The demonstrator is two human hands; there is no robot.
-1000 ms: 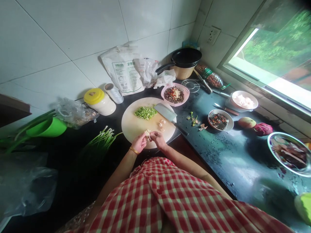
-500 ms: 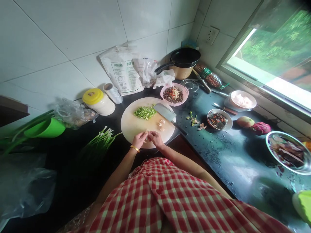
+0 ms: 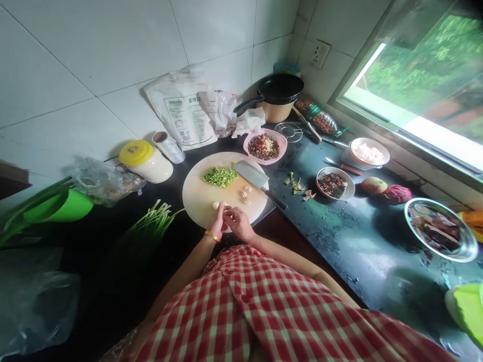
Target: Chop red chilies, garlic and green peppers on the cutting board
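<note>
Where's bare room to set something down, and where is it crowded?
The widest free patch, wet in places, is the dark counter between the right arm and the steel bowl. Smaller: the cutting board between its left rim and the chopped greens. Crowded: beside the wall, where bags, pan and pink bowl stand close.

Garlic cloves [image 3: 216, 205]: small, whitish, rounded; at tip of left hand [image 3: 217, 221], over round board [image 3: 192, 193].

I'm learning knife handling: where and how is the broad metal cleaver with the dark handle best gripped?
Probably by its dark handle, from the near right: it juts beyond the round, pale cutting board, whereas the metal blade rests there.
</note>
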